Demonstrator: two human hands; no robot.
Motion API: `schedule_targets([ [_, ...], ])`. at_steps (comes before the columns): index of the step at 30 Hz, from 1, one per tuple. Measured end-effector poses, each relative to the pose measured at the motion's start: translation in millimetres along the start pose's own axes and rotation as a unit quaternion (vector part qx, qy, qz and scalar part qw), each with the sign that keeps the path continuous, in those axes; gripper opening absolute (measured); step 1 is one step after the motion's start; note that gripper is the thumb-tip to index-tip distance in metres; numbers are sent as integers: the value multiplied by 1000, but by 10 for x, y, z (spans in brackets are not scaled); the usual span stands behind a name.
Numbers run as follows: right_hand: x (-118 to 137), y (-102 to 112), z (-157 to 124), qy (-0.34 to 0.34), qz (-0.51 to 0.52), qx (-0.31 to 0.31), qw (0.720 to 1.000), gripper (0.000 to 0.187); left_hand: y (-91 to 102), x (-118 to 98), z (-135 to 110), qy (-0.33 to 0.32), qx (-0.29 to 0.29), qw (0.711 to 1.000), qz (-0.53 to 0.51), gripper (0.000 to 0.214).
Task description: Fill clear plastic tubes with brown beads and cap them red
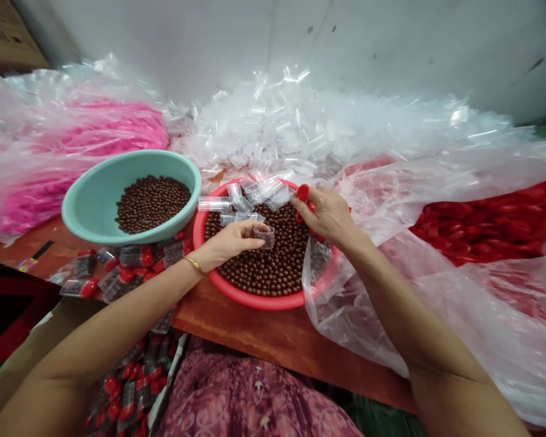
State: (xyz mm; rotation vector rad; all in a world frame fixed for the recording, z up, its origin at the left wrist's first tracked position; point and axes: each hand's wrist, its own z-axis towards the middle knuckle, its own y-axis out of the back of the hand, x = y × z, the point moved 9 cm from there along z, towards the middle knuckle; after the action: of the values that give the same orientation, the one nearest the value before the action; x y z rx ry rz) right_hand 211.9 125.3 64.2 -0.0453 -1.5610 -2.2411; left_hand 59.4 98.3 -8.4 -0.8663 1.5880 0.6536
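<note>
"If you start at the grip, what's there?"

"My left hand (230, 244) pinches a clear tube (267, 240); its tilt I can't tell. Rightward and farther from me, my right hand (330, 212) pinches a red cap (303, 192). Beneath the tube lie brown balls (264, 270) in a red basin (264, 301)."

Left hand (232, 241) over the red basin (255, 301), thumb and fingers closed on a clear tube (266, 238). Right hand (328, 211) at the basin's far right rim, pinching a red cap (303, 192). Brown balls (273, 267) fill much of the basin; loose clear tubes (239, 197) lie across its far side. To the left, a turquoise basin (88, 206) with a smaller lot of the same balls. Red-capped tubes (134, 256) lie before it on the table (241, 326), more in a box (166, 385) below. Pink pieces (118, 124) bagged at far left; red pieces (491, 224) in an open plastic bag (368, 321) at right. Heap of clear tubes (291, 121) along the pale wall (209, 42).
</note>
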Motion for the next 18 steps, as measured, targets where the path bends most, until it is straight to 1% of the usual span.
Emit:
schedule_targets([
  [2, -13, 13, -28, -26, 55, -8, 998, 28, -3, 36, -85, 13, -3, 1000, -23, 38],
  [5, 6, -28, -93, -45, 178, -6, 983, 22, -6, 80, -157, 6, -15, 1000, -5, 42],
  [6, 16, -57, -121, -54, 226, 1, 973, 18, -6, 82, -168, -5, -20, 1000, 2, 41],
  [8, 45, -126, -183, -79, 322, 18, 943, 8, -16, 85, -180, -23, -21, 999, 6, 37],
  [9, 75, -165, -214, -89, 364, 31, 927, 6, -26, 88, -184, -28, -17, 999, 5, 35],
  [10, 122, -202, -242, -94, 399, 47, 911, 8, -38, 96, -187, -28, -10, 1000, 3, 33],
  [13, 351, -298, -301, -68, 455, 117, 880, 15, -79, 132, -204, -9, 19, 1000, -6, 35],
  [16, 562, -340, -332, -18, 472, 170, 865, 16, -100, 140, -225, -1, 42, 999, -34, 39],
  [18, 648, -362, -348, 9, 480, 194, 856, 14, -93, 141, -233, 0, 43, 998, -50, 41],
])
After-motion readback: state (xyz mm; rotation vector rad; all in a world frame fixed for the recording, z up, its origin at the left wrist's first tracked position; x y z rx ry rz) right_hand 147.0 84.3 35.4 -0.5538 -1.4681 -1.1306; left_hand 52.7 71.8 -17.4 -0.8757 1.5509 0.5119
